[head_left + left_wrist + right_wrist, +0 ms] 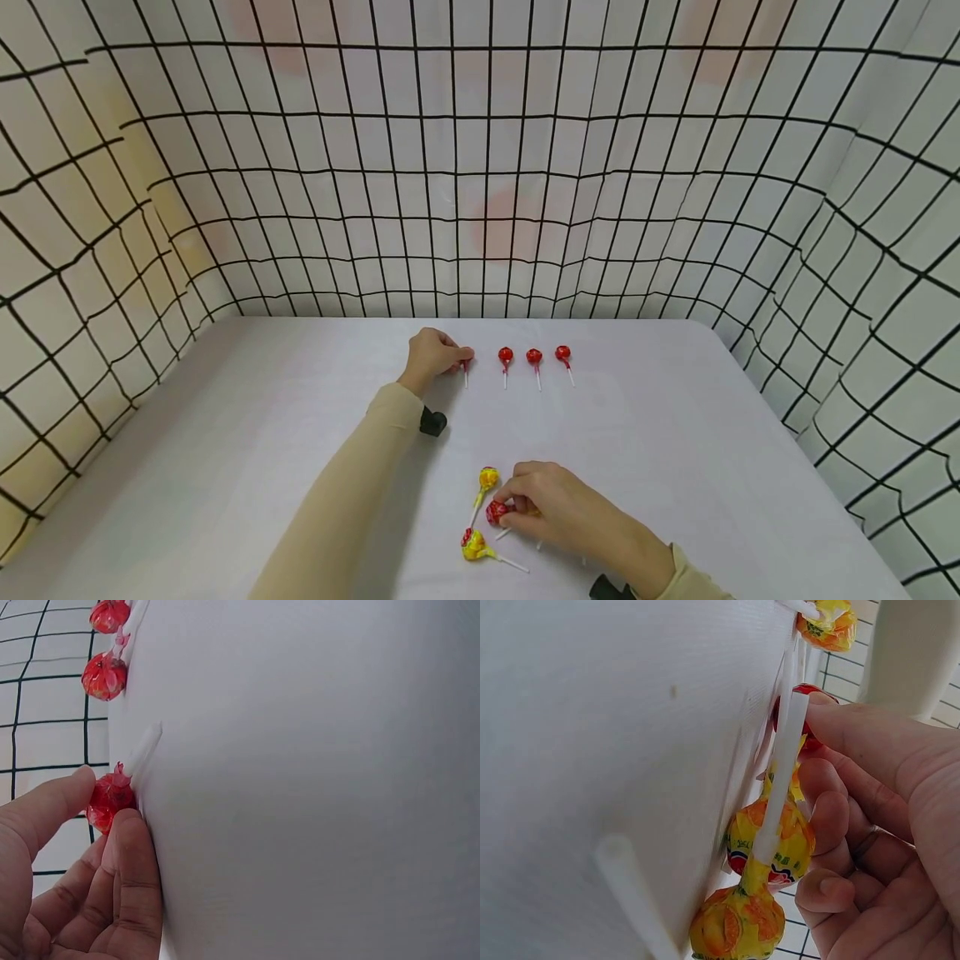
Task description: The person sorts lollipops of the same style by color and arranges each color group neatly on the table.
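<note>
Lollipops (pixel 534 357) upper-middle are looking done, left hand (pixel 435 358) pinching a fourth red (pixel 111 796), right hand (pixel 555 504) a fifth (pixel 493 512), yellows (pixel 476 547) likely waiting.

The left arm (pixel 348 492) stretches far forward, the left hand (pixel 435 356) pinching. Closer in, the right hand (pixel 551 504) pinches with curled fingers (pixel 831 820).

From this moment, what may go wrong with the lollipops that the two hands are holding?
1. The right hand pinches a red lollipop close among yellow lollipops, so lifting it might knock or drag a neighbour.
2. The left hand pinches another red lollipop by its round head; on release it could roll and spoil its line with the three red lollipops beside it.
</note>
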`<state>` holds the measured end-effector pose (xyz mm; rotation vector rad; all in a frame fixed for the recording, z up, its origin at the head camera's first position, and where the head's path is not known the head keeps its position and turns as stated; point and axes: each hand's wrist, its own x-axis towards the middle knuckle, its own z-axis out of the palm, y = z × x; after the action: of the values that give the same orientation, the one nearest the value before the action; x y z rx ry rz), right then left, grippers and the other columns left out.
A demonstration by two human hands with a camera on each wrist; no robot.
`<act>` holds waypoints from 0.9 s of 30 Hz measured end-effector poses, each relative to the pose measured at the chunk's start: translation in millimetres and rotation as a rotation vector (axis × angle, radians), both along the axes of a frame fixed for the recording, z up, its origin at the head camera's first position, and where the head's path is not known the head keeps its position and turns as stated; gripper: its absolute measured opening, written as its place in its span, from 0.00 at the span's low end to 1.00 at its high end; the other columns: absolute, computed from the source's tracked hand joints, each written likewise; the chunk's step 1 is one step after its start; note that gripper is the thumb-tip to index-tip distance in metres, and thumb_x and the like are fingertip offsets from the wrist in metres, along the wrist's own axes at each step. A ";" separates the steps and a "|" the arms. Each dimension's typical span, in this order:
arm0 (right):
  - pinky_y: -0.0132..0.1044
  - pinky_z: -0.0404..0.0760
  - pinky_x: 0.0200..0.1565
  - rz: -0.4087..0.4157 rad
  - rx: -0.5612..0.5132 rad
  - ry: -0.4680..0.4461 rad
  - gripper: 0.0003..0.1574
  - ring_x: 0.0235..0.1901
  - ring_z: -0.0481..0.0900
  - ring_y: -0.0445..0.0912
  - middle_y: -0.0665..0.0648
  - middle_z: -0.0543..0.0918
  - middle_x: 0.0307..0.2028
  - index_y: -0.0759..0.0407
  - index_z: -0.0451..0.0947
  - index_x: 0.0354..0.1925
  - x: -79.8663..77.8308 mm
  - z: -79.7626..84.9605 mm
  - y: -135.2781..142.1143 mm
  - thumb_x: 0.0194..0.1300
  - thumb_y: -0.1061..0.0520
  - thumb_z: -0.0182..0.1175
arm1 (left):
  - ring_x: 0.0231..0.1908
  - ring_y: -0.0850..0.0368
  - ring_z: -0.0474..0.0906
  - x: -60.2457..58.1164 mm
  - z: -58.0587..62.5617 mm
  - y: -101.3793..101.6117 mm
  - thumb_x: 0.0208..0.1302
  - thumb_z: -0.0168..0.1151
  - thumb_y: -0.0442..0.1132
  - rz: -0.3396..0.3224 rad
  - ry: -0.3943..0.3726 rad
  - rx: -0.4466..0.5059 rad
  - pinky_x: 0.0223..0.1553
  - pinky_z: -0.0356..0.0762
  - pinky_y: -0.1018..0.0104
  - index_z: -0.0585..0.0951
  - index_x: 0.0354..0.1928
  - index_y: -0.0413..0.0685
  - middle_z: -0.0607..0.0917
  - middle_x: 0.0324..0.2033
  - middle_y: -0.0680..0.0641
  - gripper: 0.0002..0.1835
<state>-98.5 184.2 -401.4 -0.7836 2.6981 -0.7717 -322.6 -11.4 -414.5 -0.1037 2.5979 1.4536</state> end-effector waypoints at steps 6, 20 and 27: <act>0.24 0.74 0.32 0.008 -0.003 0.016 0.13 0.29 0.69 0.31 0.41 0.81 0.32 0.54 0.93 0.49 0.8 0.4 -0.1 0.67 0.56 0.76 | 0.20 0.63 0.78 -0.4 -0.8 -0.4 0.62 0.81 0.41 -0.001 -0.003 0.010 0.26 0.73 0.74 0.87 0.34 0.41 0.84 0.19 0.51 0.13; 0.25 0.72 0.31 0.016 -0.010 0.034 0.12 0.28 0.68 0.31 0.40 0.79 0.31 0.54 0.93 0.48 1.3 1.4 0.1 0.67 0.56 0.76 | 0.19 0.65 0.78 -1.0 -1.4 -2.0 0.63 0.80 0.44 -0.013 -0.013 -0.013 0.27 0.73 0.74 0.86 0.33 0.43 0.83 0.18 0.53 0.13; 0.24 0.71 0.30 0.016 -0.012 0.039 0.11 0.28 0.67 0.30 0.40 0.75 0.28 0.55 0.93 0.48 1.6 1.7 -0.2 0.67 0.57 0.76 | 0.18 0.64 0.78 0.0 -1.1 -5.5 0.63 0.81 0.45 -0.019 0.000 -0.025 0.26 0.73 0.73 0.85 0.32 0.42 0.85 0.17 0.50 0.15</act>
<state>-96.9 184.1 -399.7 -0.8309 2.7202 -0.7782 -322.6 -16.9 -415.6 -0.0820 2.6104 1.4146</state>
